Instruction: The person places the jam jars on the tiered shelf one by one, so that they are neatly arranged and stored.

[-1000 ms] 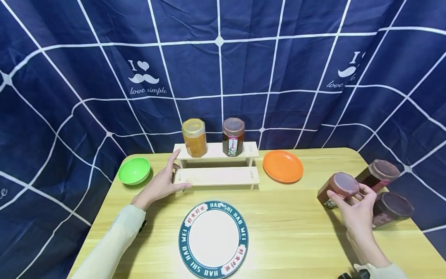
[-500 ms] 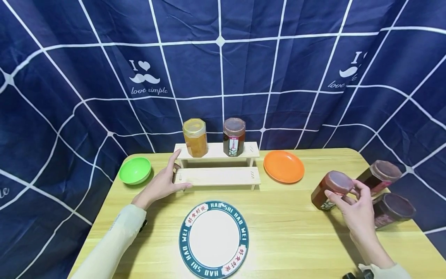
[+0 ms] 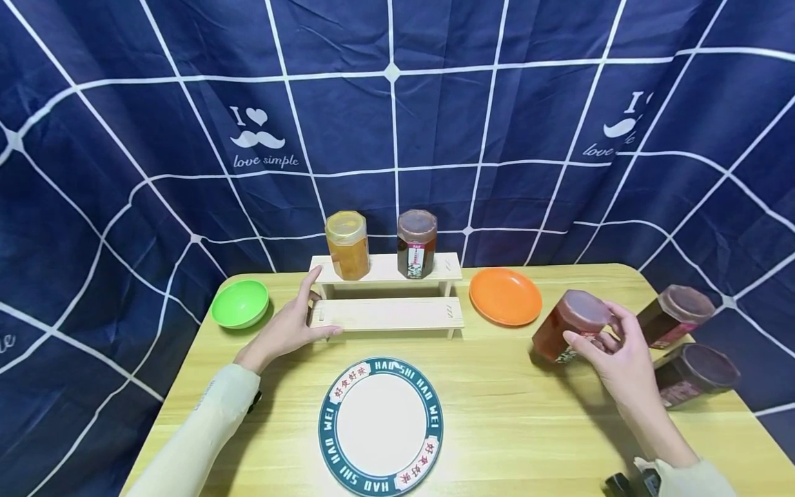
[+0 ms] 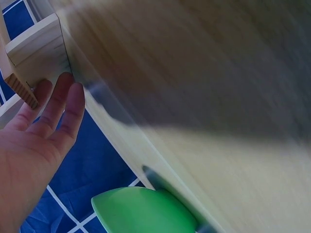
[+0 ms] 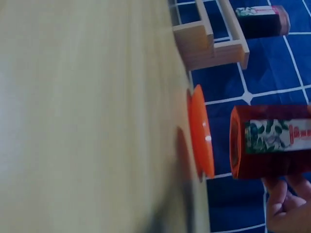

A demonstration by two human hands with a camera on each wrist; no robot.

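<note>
One jar (image 3: 561, 331), clamped in the right hand (image 3: 623, 359), seemed mid-carry, likely needing steadiness next; the left hand (image 3: 287, 331), fingers apart, touched the rack (image 3: 388, 315) at left.

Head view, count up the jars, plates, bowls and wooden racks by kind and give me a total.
Jars: 5 (yellow jar and brown jar on the rack's upper tier, reddish jar in the right hand, farther dark jar and nearer dark jar at far right)
Plates: 2 (orange plate, teal-rimmed plate)
Bowls: 1 (green bowl)
Racks: 1 (two-tier wooden rack)
Total: 9
</note>
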